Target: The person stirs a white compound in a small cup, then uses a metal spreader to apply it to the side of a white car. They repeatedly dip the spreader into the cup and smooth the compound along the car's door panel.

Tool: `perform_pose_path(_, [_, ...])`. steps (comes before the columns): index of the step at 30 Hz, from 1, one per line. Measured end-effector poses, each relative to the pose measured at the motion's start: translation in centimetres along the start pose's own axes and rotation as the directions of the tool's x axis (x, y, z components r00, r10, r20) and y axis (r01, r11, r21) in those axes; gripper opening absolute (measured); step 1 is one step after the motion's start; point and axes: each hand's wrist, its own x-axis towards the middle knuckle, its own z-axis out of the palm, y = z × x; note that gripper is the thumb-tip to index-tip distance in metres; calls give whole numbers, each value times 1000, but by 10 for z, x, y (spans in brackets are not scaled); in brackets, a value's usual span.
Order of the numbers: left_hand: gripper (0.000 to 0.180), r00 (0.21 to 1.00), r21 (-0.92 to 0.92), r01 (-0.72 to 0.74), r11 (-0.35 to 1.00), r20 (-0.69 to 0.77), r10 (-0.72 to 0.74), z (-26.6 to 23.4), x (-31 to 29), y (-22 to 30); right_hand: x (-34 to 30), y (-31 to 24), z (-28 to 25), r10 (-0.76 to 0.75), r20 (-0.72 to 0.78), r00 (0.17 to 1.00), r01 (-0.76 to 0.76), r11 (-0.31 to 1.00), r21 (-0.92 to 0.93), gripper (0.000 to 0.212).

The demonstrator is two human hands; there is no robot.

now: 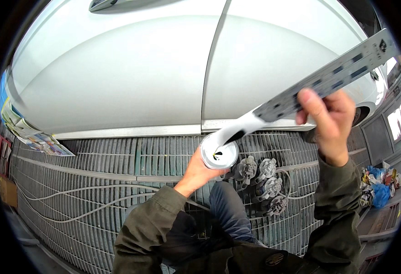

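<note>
My left hand [195,172] is wrapped round a small round cup [208,160] held near the car's sill. White, paint-like liquid fills it, with a small black and yellow streak at its middle. In my right hand [329,119], pinched between thumb and fingers, is a long flat mixing stick [333,75] with printed dark marks. The stick slants from the upper right down to the cup. Its lower part is coated white and carries a black patch, and its tip is at the cup's opening.
Pale car doors [141,77] stand across the front, above a slatted floor grating [104,160]. Several grey tools [269,187] lie right of my knee, and a hose [86,188] crosses the floor. Crumpled waste [381,187] lies at right, a cardboard box [7,192] at left.
</note>
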Motion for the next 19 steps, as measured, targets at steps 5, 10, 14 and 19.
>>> perform_pose_path(5, [88, 997, -14, -54, 998, 50, 55, 4, 0, 1, -21, 38, 27, -106, 456, 884, 232, 945, -230, 18])
perform_pose_path(10, [86, 998, -83, -43, 996, 34, 46, 4, -3, 0, -35, 50, 50, -70, 451, 890, 155, 976, -154, 26])
perform_pose_path(14, [84, 996, -58, -89, 994, 12, 90, 10, 2, 0, -54, 75, 49, -157, 623, 766, 415, 861, -294, 20])
perform_pose_path(19, [83, 996, 70, -92, 993, -5, 92, 3, 2, -8, -36, 60, 50, -47, 377, 925, 143, 962, -231, 30])
